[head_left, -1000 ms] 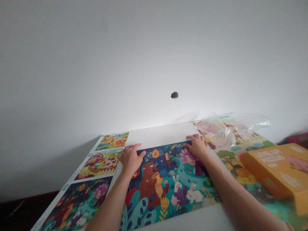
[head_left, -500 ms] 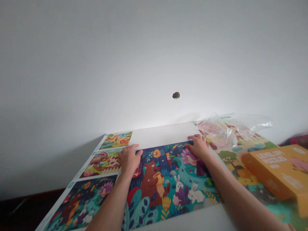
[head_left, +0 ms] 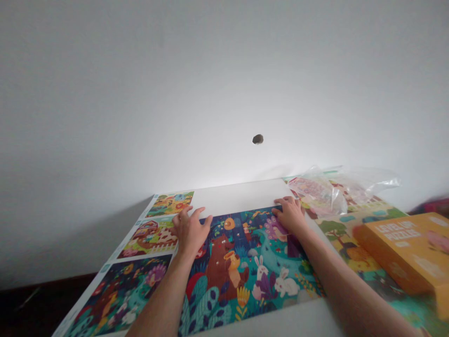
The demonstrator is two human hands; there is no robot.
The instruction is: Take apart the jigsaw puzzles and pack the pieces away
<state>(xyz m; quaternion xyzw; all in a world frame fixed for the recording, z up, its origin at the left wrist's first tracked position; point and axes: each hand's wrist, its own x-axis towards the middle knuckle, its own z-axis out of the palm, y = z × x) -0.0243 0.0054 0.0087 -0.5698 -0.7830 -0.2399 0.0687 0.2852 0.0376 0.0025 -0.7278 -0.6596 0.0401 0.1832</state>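
Observation:
A jigsaw puzzle with a night forest scene of a bear and rabbits lies assembled on the white table. At its far left corner is my left hand, fingers spread and slightly raised. My right hand rests on the far right corner, fingers stretched over the top edge by the peacock picture. Neither hand grips anything. Left of the puzzle lies a printed sheet with several small pictures, the lowest showing the same forest scene; my left forearm covers part of it.
On the right, an orange puzzle box sits on a colourful picture sheet. Behind it is a crumpled clear plastic bag. A white wall with a small hole rises along the table's far edge.
My left hand has lifted a little off the puzzle's corner, its fingers spreading wider. The right hand and the puzzle have hardly moved.

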